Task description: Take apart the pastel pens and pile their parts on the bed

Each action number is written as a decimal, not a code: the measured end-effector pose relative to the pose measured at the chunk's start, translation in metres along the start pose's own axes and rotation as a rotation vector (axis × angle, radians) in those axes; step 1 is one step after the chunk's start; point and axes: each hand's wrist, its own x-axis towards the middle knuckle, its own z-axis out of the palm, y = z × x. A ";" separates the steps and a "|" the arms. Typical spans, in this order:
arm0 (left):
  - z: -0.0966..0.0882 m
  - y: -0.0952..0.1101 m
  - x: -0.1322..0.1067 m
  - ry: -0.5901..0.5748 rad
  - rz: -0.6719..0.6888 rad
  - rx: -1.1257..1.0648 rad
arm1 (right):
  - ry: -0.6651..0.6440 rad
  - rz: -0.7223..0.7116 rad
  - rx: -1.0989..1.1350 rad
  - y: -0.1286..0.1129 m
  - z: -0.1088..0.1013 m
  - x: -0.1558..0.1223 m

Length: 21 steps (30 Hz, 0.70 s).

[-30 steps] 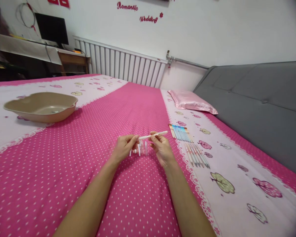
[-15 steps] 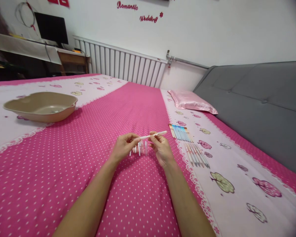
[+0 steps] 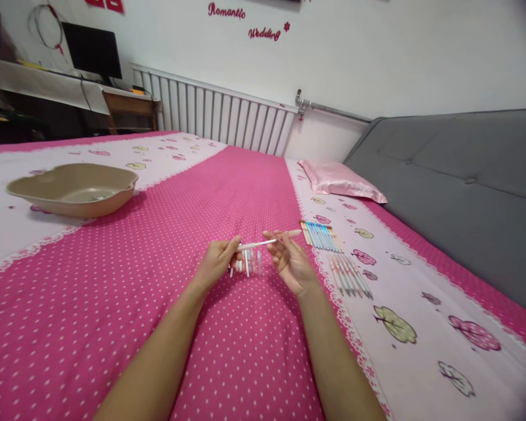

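The left hand (image 3: 219,260) pinches one end of a slender pen (image 3: 251,245) between thumb and forefinger. The right hand (image 3: 294,266) pinches the translucent barrel at the opposite end, remaining fingers loosely curled. A thin white section is exposed between the two grips. The pen is positioned just left of the row of blue pens (image 3: 322,236), raised above the bed (image 3: 241,362). Left of that row, beneath the pen, lies a cluster of white and pink pens (image 3: 253,263), partly hidden by the left hand. A second row of grey-tipped pens (image 3: 350,276) lies just on the row's near side. The pink satin pillow (image 3: 342,180) lies beyond the row; the beige basin (image 3: 74,204) stands well to its left.
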 end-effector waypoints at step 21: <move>-0.017 -0.013 0.006 0.543 -0.395 0.889 | -0.141 -0.117 -0.732 0.047 -0.012 0.010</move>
